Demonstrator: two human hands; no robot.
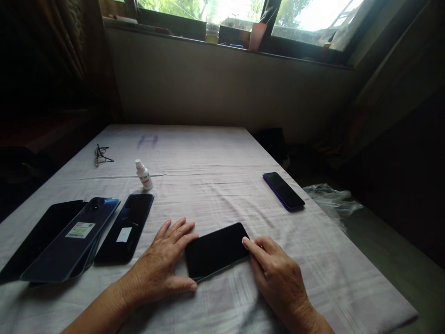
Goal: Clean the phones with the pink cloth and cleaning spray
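Note:
A smartphone (pixel 217 254) with a dark screen lies face up on the cloth-covered table in front of me. At its left end my left hand (pixel 162 264) rests with fingers spread, the thumb by the lower corner and the index finger by the upper one. My right hand (pixel 276 273) is closed at the phone's right end, its index fingertip over the screen edge. A small white wad (pixel 245 240) shows at that fingertip; its material is unclear. The other fingers curl under, partly hidden.
Left of my hands lie a phone with a white label (pixel 139 222) and a stack of phones (pixel 78 232). Beyond stand a small white bottle (pixel 143 175) and eyeglasses (pixel 102 155). Another phone (pixel 283 191) lies near the table's right edge, with clear plastic (pixel 328 197) beyond it.

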